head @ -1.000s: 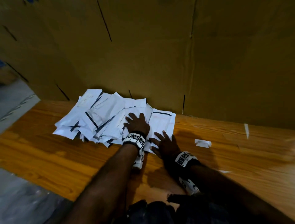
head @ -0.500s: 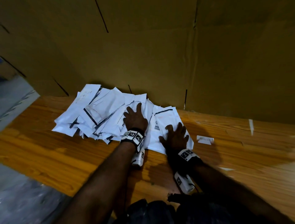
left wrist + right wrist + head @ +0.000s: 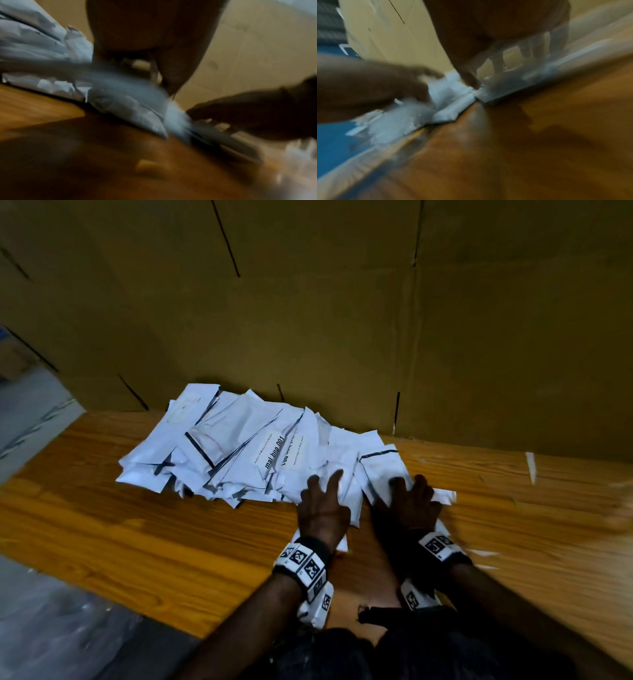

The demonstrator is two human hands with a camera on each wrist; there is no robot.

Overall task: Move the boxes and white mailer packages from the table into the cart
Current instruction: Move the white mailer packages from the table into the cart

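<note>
Since half a second earlier, both hands had slid back toward the person along the near right end of the pile of white mailers (image 3: 239, 453), and the left hand (image 3: 323, 511) had shifted rightward off the middle of the pile. The pile still lay on the wooden table (image 3: 120, 535), fanned out against the cardboard wall (image 3: 342, 320) behind it.

In the head view, the left hand lay palm down with fingers spread on the mailers at the pile's near right edge. The right hand (image 3: 412, 505), just to the right of the left one, also lay flat with fingers spread on the rightmost mailer (image 3: 380, 467). Both wrists wore marker bands.

The left wrist view, blurred, showed what the head view hid: the left hand (image 3: 150, 33) arched above the mailers, fingertips pressing down on them, with the right hand (image 3: 257, 115) reaching in from the right onto the same edge. The right wrist view, more blurred, showed the right hand (image 3: 496, 27) with fingertips on a mailer's edge, and a blue surface (image 3: 334, 148) beyond the table's left edge, which the head view did not show clearly. A paper scrap (image 3: 530, 467) lay on the table well right of the pile.
</note>
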